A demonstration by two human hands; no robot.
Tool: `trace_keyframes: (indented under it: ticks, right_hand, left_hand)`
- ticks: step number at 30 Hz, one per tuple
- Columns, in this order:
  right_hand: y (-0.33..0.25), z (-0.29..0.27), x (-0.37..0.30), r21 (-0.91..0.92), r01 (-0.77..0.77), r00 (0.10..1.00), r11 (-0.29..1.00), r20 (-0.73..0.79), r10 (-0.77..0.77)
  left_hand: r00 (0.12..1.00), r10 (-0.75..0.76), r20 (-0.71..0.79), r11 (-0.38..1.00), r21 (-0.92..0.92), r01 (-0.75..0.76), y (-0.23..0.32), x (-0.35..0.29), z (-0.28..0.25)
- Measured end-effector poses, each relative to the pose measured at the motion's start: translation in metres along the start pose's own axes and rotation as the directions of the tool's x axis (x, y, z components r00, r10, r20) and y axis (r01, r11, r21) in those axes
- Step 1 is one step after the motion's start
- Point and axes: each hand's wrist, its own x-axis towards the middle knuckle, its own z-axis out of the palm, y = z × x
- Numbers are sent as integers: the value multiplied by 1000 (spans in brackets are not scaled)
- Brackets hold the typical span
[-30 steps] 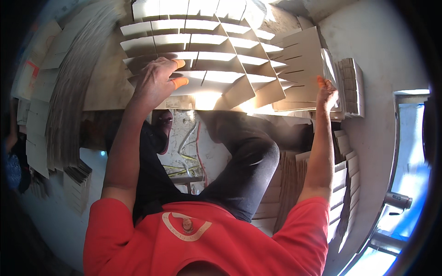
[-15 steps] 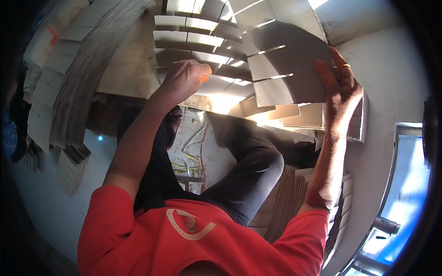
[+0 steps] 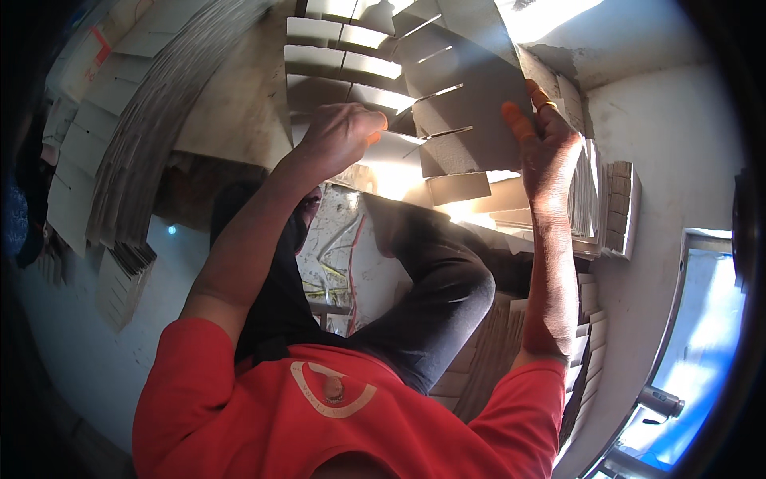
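Note:
My right hand [image 3: 552, 152] grips the right edge of a slotted cardboard sheet [image 3: 471, 104], thumb on its near face. Orange covers show on its fingertips. The sheet stands tilted, its slots opening leftward onto a row of upright cardboard strips [image 3: 313, 60]. My left hand [image 3: 339, 142] is closed at the nearest cardboard strip [image 3: 399, 156], which shows on both sides of it. Its fingertips, also with orange covers, are partly hidden behind the hand. The sheet's slots meet the right ends of the strips.
A long stack of cardboard sheets [image 3: 159, 120] leans at the left, beside a brown board [image 3: 239, 104]. More stacked cardboard [image 3: 618, 207] stands at the right by the wall [image 3: 670, 152]. Below my right arm lie further cardboard pieces [image 3: 479, 343]. My bent legs [image 3: 431, 295] are beneath.
My right hand has moved left with the slotted sheet, bringing it closer over the strips. My left hand and the strips have shifted slightly right.

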Motion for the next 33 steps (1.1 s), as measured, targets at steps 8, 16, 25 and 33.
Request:
trace_keyframes:
  ticks: [8,16,25,33]
  right_hand:
    - [-8,7,-9,64,-7,998,998,70,3]
    - [-10,39,-9,209,-99,893,973,450,-5]
    - [-2,73,-35,-161,149,762,976,647,-10]
    - [171,-21,-50,-697,-93,984,711,-173,-41]
  left_hand:
    - [1000,-17,9,999,-45,18,-2,3,1]
    - [1000,-27,12,999,-28,27,-4,3,1]
    - [999,-43,15,999,-6,43,0,5,-2]
    - [994,72,-81,996,-38,-75,10,4,-13]
